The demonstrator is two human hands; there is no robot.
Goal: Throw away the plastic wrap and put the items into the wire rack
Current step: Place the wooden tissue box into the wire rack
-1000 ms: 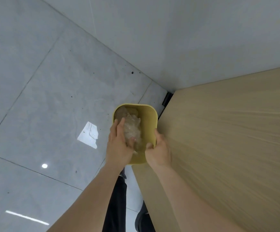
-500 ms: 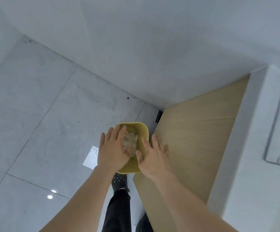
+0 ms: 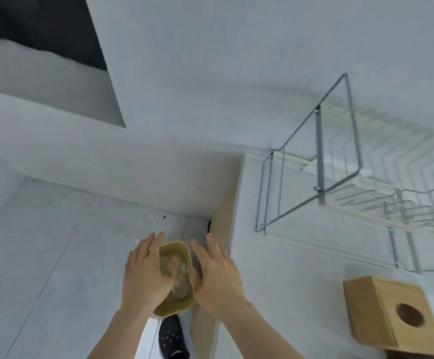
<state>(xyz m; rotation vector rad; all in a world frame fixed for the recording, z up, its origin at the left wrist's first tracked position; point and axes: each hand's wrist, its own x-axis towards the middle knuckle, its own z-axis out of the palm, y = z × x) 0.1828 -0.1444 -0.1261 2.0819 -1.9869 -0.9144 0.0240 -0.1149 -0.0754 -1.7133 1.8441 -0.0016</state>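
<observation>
A yellow bin [image 3: 178,308] stands on the floor beside the counter's wooden side. Crumpled clear plastic wrap [image 3: 177,268] lies inside it. My left hand [image 3: 144,273] hovers over the bin's left rim with fingers spread, holding nothing. My right hand [image 3: 217,275] hovers over the right rim, also spread and holding nothing. A silver wire rack [image 3: 340,177] stands on the white counter at the right. A wooden box [image 3: 392,314] with a round hole sits on the counter near the front right.
The white counter [image 3: 275,268] edge runs just right of my right hand. A grey tiled floor [image 3: 55,255] spreads to the left. My black shoe [image 3: 171,338] is below the bin. A white wall rises behind.
My view has tilted up, bringing the wire rack and the wooden box into sight. Both hands have lifted off the bin and the wrap and now hover open above it.
</observation>
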